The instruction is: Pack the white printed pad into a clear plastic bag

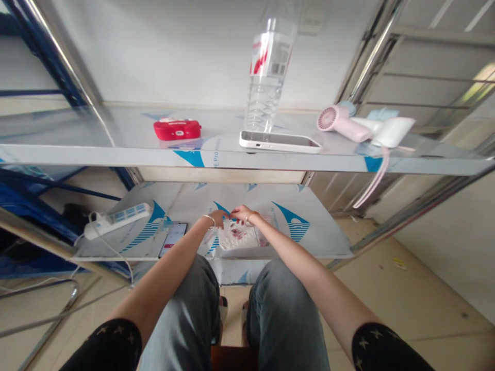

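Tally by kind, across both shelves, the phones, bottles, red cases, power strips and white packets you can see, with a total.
Phones: 2 (white-edged phone on the upper shelf, dark-edged phone on the lower)
Bottles: 1 (clear bottle)
Red cases: 1 (red case)
Power strips: 1 (white power strip)
White packets: 1 (white packet)
Total: 6

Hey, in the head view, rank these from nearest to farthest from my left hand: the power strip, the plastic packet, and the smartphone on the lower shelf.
1. Plastic packet: close by, toward the right of your left hand.
2. Smartphone: left of that hand, on the lower shelf.
3. Power strip: farther left, beyond the smartphone.
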{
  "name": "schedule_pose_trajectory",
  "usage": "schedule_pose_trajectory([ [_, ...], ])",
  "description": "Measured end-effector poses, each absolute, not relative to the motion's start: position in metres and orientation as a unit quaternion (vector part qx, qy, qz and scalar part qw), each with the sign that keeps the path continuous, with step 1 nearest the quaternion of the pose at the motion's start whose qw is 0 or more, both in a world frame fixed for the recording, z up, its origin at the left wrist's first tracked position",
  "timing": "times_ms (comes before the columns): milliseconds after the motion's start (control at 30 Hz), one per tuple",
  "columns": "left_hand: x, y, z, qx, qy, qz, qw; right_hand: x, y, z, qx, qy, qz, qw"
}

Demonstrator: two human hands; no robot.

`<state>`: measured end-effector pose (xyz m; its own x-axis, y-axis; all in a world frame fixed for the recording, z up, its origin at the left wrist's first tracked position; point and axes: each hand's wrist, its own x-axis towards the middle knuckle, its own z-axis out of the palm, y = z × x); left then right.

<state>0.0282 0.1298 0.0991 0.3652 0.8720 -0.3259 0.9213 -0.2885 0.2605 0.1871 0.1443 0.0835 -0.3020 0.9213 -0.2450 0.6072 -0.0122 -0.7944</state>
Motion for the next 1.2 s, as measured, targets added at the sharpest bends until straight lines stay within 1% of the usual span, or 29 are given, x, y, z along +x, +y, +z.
schedule_pose_trajectory([
  [200,0.024,0.123,0.117,0.811,0.554,-0.043,0.185,0.172,0.145,0.082,-0.515,-0.698,0.428,0.254],
  [433,0.019,0.119,0.121,0.804,0.553,-0.016,0.219,0.173,0.146,0.079,-0.504,-0.755,0.356,0.220],
  [567,0.017,0.122,0.119,0.810,0.544,0.002,0.218,0.182,0.144,0.082,-0.516,-0.764,0.322,0.215],
  [733,0.016,0.125,0.118,0.813,0.530,0.029,0.239,0.188,0.146,0.075,-0.506,-0.750,0.375,0.202],
  [900,0.015,0.123,0.120,0.793,0.549,0.032,0.261,0.190,0.149,0.072,-0.488,-0.734,0.424,0.208],
  [1100,0.014,0.121,0.121,0.768,0.600,0.036,0.220,0.195,0.148,0.076,-0.487,-0.739,0.411,0.218],
  [1200,0.012,0.122,0.123,0.761,0.609,0.053,0.217,0.197,0.146,0.080,-0.490,-0.737,0.407,0.227],
])
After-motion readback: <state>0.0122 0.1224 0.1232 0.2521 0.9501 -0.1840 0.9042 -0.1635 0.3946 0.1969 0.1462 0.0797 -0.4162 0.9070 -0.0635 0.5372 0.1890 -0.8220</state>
